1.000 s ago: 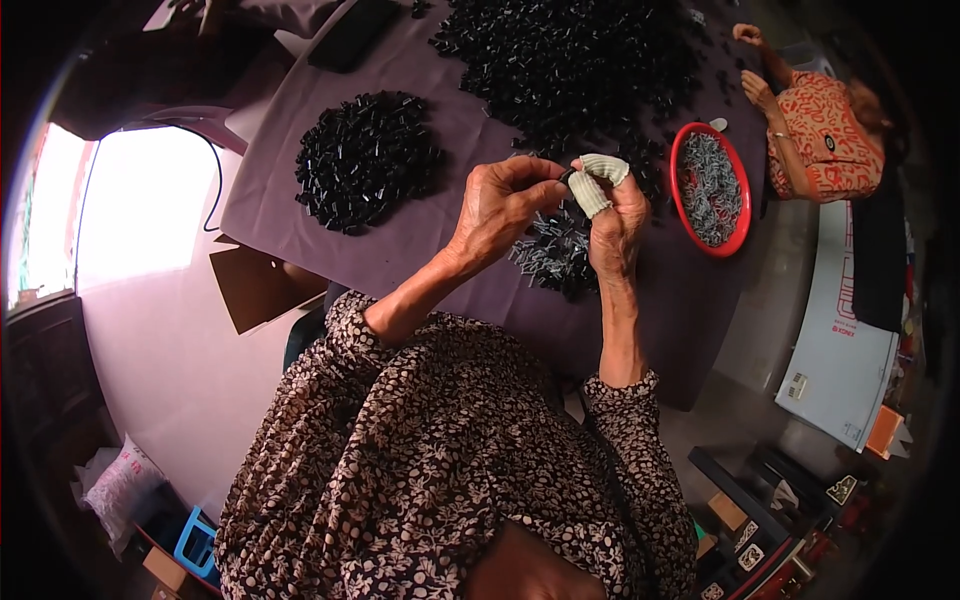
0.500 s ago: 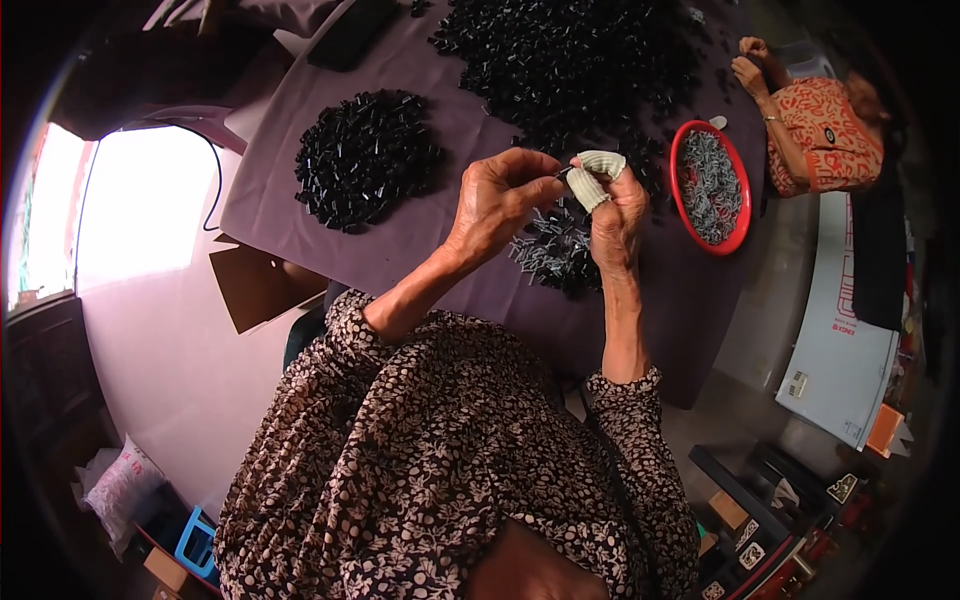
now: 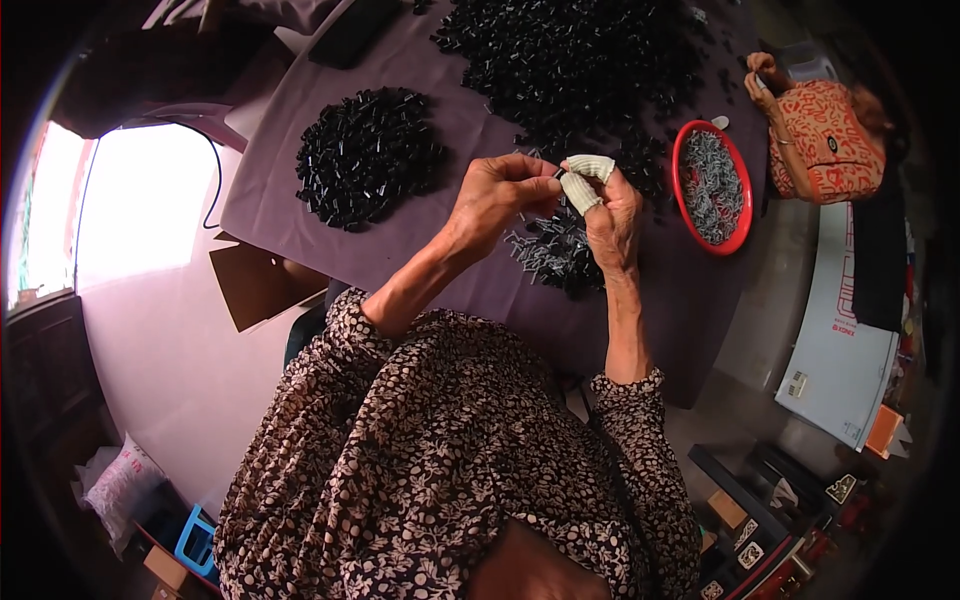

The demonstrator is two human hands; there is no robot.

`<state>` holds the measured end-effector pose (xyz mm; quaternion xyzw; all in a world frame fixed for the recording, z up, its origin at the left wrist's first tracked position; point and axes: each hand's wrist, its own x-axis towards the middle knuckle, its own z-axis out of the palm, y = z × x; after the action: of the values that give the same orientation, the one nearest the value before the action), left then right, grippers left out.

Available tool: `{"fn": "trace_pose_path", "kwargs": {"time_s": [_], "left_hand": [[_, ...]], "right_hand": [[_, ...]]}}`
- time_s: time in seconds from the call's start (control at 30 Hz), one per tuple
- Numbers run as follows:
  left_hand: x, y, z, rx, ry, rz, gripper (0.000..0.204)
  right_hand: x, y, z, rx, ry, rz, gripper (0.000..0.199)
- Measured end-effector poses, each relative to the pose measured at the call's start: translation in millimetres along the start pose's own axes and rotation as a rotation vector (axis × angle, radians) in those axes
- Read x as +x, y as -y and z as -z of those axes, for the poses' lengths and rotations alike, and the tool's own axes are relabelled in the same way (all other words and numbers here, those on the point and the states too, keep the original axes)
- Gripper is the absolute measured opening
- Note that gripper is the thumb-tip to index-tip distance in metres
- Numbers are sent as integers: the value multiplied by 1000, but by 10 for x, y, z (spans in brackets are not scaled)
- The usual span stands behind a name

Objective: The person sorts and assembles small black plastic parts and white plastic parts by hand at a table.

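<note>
Above the table my left hand and my right hand meet, fingertips almost touching. Both are pinched round a small black piece, mostly hidden by the fingers. Cream ribbed covers wrap the thumb and forefinger of my right hand. Just under the hands lies a small heap of grey pins and black pieces. Left of them is a round pile of small black pieces. A much larger heap of black pieces spreads beyond the hands.
A red oval basin of grey pins stands at the right of the cloth-covered table. Past it, a person in an orange patterned top works with both hands. An open cardboard box sits by the left table edge.
Both hands have shifted slightly left, and the right fingers have closed in nearer the left fingertips. The other person's hands have moved a little.
</note>
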<state>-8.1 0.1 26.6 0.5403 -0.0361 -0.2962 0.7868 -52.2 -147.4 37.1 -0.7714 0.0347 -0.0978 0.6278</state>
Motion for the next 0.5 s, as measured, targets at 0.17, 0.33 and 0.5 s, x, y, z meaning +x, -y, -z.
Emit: {"fn": "trace_pose_path", "kwargs": {"time_s": [0.17, 0.33, 0.5], "left_hand": [[51, 97, 29, -289, 51, 106, 16], [62, 180, 70, -275, 53, 134, 16], [33, 184, 83, -219, 42, 130, 15]], "right_hand": [[35, 94, 105, -438, 119, 168, 33], [168, 20, 109, -900, 248, 547, 30], [119, 42, 76, -898, 293, 577, 26]]}}
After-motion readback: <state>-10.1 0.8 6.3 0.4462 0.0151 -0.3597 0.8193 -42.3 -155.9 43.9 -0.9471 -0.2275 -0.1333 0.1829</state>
